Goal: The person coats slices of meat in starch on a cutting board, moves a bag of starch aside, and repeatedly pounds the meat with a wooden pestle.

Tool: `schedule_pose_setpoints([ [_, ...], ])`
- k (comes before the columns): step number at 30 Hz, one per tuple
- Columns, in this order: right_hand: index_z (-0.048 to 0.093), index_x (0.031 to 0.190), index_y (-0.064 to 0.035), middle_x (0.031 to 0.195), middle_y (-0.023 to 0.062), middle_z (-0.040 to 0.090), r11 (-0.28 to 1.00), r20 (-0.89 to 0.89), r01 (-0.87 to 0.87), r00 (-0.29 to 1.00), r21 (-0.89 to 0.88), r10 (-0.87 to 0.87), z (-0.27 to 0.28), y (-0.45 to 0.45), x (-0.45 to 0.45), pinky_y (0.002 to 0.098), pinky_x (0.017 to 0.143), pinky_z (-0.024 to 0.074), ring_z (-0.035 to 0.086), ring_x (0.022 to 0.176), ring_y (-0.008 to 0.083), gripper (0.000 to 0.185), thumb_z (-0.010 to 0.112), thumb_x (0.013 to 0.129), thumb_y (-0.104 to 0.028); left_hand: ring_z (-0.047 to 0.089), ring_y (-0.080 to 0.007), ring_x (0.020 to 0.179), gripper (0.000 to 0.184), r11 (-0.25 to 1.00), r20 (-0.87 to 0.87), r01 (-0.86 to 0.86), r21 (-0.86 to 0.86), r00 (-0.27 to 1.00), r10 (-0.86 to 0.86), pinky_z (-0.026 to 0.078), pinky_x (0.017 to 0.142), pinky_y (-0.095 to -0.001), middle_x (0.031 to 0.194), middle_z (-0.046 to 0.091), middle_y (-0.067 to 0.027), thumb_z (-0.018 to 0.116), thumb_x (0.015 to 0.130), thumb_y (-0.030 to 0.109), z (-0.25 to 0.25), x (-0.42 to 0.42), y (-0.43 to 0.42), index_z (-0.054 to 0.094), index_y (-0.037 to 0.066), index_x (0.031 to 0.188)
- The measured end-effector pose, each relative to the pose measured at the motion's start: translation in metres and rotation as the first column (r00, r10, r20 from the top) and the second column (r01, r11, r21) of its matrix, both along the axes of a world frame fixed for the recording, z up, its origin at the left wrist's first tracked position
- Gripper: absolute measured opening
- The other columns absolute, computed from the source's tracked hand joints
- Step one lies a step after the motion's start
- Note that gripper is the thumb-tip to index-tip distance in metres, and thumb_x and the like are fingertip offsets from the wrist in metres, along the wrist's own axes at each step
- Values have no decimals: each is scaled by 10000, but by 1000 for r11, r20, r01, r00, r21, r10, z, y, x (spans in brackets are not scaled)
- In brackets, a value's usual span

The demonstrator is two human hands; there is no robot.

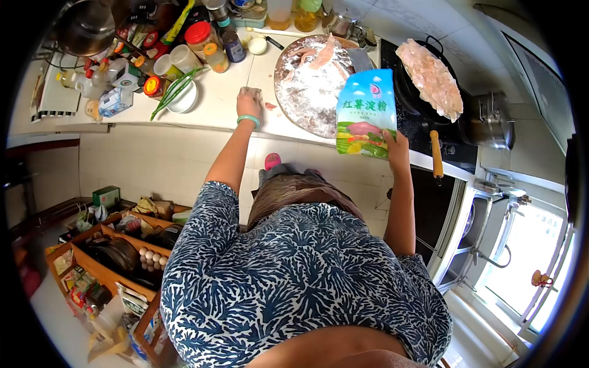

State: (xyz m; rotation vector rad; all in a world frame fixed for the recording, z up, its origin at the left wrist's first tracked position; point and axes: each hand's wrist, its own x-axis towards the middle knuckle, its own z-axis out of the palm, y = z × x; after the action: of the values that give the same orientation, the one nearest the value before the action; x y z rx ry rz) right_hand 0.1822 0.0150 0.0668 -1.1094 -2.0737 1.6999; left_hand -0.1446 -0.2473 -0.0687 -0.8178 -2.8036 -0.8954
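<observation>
My right hand [397, 150] grips the lower right edge of a blue and green bag of sweet potato starch [367, 110], held upright before the counter's edge. The bag covers part of a round wooden board [285, 104] dusted with white flour or starch. Pale pink pieces of meat [322, 56] lie on the board, and a cleaver blade [361, 60] rests at its right. My left hand [249, 99], whitish at the fingers and with a green bangle at the wrist, is closed on the counter left of the board. Whether it holds anything is hidden. A small red scrap [270, 106] lies beside it.
A heap of pale meat slices [431, 80] sits at the black wok [411, 92] on the stove. A wooden handle [436, 153] sticks out over the stove's front. Left on the counter are a white bowl [184, 101], green onions [175, 95] and several jars [199, 37].
</observation>
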Motion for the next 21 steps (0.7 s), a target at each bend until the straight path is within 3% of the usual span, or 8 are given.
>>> schedule_pose_setpoints([
  [1, 587, 952, 41, 779, 70, 612, 1000, -10, 2, 1000, -3, -2, -13, -2, 6, 282, 641, 444, 579, 727, 138, 200, 497, 888, -126, 565, -295, 830, 229, 999, 43, -28, 35, 999, 27, 469, 747, -372, 892, 578, -141, 664, 668, 11, 2, -3, 0, 667, 79, 887],
  [3, 548, 1028, 28, 913, 73, 592, 864, -187, 142, 947, -482, -260, -43, -8, 18, 297, 728, 474, 575, 798, 168, 223, 491, 904, -149, 586, -290, 777, 236, 997, 71, -46, 60, 997, 42, 480, 707, -357, 882, 587, -147, 647, 691, -15, 10, -5, -1, 667, 76, 908],
  [6, 522, 1080, 13, 967, 91, 590, 751, -240, 109, 909, -652, -340, -79, -21, 31, 332, 765, 502, 597, 848, 193, 231, 490, 912, -142, 602, -223, 724, 230, 977, 113, -147, 155, 985, 130, 488, 646, -317, 881, 618, -107, 631, 745, -9, 30, 1, 12, 656, 65, 961],
  [8, 508, 1118, -5, 999, 100, 594, 610, -320, 10, 845, -792, -429, -83, -32, 31, 366, 786, 504, 600, 883, 214, 240, 479, 916, -132, 592, -154, 751, 216, 743, 587, -264, 615, 783, -207, 491, 670, -281, 889, 635, -66, 632, 785, 51, 53, 15, 34, 647, 61, 1001],
  [9, 508, 1118, -5, 999, 100, 594, 608, -323, 14, 838, -794, -441, -79, -37, 27, 366, 786, 504, 600, 883, 214, 240, 479, 916, -132, 564, -90, 772, 203, 730, 740, -384, 565, 628, -242, 481, 650, -229, 887, 630, -28, 628, 797, 45, 70, 28, 47, 639, 45, 1000],
  [12, 455, 1188, -5, 1107, 132, 556, 490, -366, -105, 800, -866, -475, -84, -44, 18, 419, 862, 468, 558, 1010, 250, 295, 461, 919, -126, 579, -122, 887, 242, 701, 795, -377, 606, 272, -541, 495, 746, -215, 1046, 599, -50, 581, 839, 43, 104, 66, 95, 587, 26, 1081],
  [13, 455, 1188, -5, 1107, 132, 556, 488, -371, -108, 793, -866, -484, -81, -45, 14, 419, 862, 468, 558, 1010, 250, 295, 461, 919, -126, 590, -122, 824, 254, 673, 790, -427, 604, 205, -578, 520, 718, -211, 992, 611, -66, 574, 838, 12, 111, 75, 108, 570, -4, 1091],
  [21, 453, 1180, 9, 1099, 138, 561, 469, -408, -143, 740, -872, -534, -59, -57, -6, 412, 844, 483, 578, 972, 251, 311, 498, 904, -127, 584, -106, 741, 301, 617, 738, -451, 644, 155, -657, 520, 661, -193, 896, 596, -49, 517, 878, 28, 133, 81, 130, 496, -23, 1174],
])
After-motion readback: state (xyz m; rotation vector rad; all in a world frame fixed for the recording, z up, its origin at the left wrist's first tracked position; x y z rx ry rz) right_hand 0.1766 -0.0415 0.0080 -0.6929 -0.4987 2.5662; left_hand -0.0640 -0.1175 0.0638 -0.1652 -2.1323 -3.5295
